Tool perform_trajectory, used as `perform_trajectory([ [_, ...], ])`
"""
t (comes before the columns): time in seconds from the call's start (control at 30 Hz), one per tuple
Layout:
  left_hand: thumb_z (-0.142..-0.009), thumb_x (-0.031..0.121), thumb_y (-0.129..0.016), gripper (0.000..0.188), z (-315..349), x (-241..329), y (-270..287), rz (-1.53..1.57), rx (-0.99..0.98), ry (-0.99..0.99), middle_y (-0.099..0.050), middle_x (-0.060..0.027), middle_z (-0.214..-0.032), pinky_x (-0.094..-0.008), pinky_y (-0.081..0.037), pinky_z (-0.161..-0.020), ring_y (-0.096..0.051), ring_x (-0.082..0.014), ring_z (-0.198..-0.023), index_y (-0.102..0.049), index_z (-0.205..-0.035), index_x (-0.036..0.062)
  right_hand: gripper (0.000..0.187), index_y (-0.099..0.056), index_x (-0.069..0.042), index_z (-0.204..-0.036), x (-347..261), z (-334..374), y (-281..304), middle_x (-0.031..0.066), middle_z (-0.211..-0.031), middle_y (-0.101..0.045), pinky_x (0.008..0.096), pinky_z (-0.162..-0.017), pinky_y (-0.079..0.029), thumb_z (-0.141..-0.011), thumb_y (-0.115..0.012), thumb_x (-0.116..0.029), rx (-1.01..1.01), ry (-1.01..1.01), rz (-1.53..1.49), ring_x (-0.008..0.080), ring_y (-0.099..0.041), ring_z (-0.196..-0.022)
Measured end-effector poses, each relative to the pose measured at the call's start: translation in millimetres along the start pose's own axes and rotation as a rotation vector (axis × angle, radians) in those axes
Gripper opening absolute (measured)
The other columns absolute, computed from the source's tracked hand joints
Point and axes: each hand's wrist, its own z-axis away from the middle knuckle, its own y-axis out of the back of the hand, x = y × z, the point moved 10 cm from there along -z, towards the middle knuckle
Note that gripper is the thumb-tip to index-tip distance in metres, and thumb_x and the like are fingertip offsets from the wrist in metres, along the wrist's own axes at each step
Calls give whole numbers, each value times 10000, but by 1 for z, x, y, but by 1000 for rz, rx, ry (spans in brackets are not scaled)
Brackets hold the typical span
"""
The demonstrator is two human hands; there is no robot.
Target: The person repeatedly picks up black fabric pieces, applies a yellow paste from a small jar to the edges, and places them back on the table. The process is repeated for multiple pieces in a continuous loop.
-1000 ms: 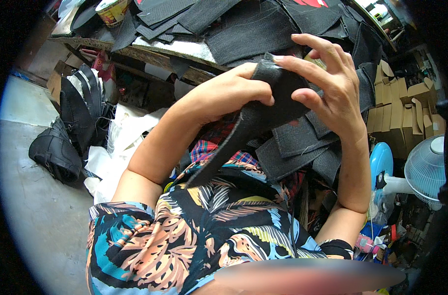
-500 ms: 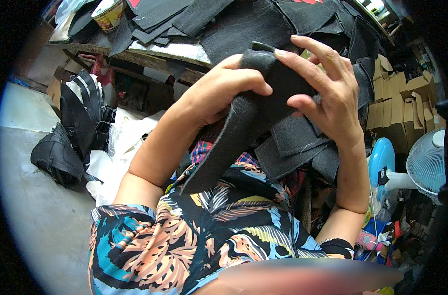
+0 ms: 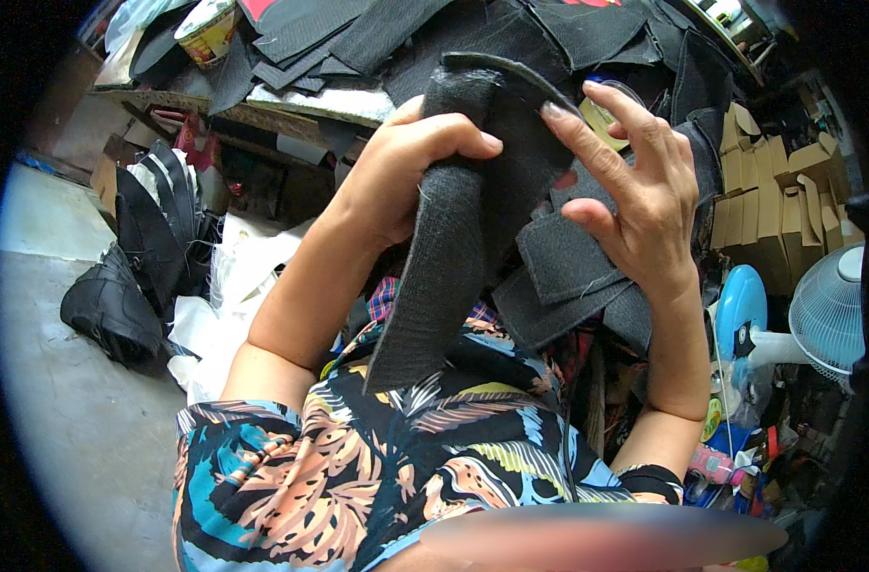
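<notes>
My left hand is closed round a black felt-like fabric piece, with the thumb pressed on its upper part. A long strip of the piece hangs down in front of my patterned top, and its upper edge is folded over. My right hand is at the right side of the fabric with its fingers spread. The index fingertip is at the edge of the piece; whether it touches cannot be made out. Below the right hand lie several black fabric pieces. Behind its fingers is a round yellowish container, partly hidden.
A worktable ahead carries heaped black pieces and a printed tub. At left, stitched black pieces and white cloth lie low. Cardboard boxes and a blue-and-white fan stand at right.
The fabric piece and my left hand have shifted left, and the folded upper edge has opened more. My right fingers have come away from the fold, exposing the yellowish container.
</notes>
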Motion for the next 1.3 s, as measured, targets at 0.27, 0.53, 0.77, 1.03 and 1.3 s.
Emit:
perform_trajectory([
  [0.27, -799, 70, -594, 369, -1, -3, -11, 199, -110, 75, -732, -206, -1048, -396, -602, -862, -735, -268, -916, -659, -1126, -88, 698, -751, -249, -1190, 21, 8, 20, 96, -1372, -572, 391, -909, -435, -925, -352, -756, 131, -142, -168, 238, -600, -1043],
  [0.53, -836, 44, -606, 314, 8, -25, -43, -439, -302, 45, -675, -18, -1001, -283, -513, -824, -618, -109, -922, -660, -1142, 5, 897, -715, -270, -1278, -12, -19, -1, 106, -1533, -455, 508, -1166, -240, -882, -156, -848, -117, -43, 29, 319, -427, -1367],
  [0.77, -824, 59, -607, 311, 11, -1, -5, -42, 10, -46, -711, -99, -989, -305, -561, -812, -682, -168, -880, -665, -1116, -29, 739, -696, -342, -1285, 4, 4, 0, 56, -1494, -500, 531, -1159, -216, -892, -285, -813, -64, -58, 38, 276, -441, -1339],
  [1.03, -788, 65, -589, 429, 5, 1, -13, 6, -109, -59, -720, -177, -1090, -356, -587, -853, -720, -243, -927, -648, -1196, -53, 808, -708, -284, -1280, 35, 7, 15, 123, -1480, -498, 535, -1140, -252, -940, -170, -782, 110, -201, -186, 323, -487, -1304],
  [1.3, -905, 18, -525, 317, -1, -16, -36, -695, -306, -143, -648, -19, -1059, -302, -511, -868, -589, -112, -996, -611, -1209, -13, 835, -696, -330, -1293, -4, -21, -8, 102, -1564, -411, 551, -1197, -145, -923, -116, -805, -121, -87, 34, 317, -372, -1428],
])
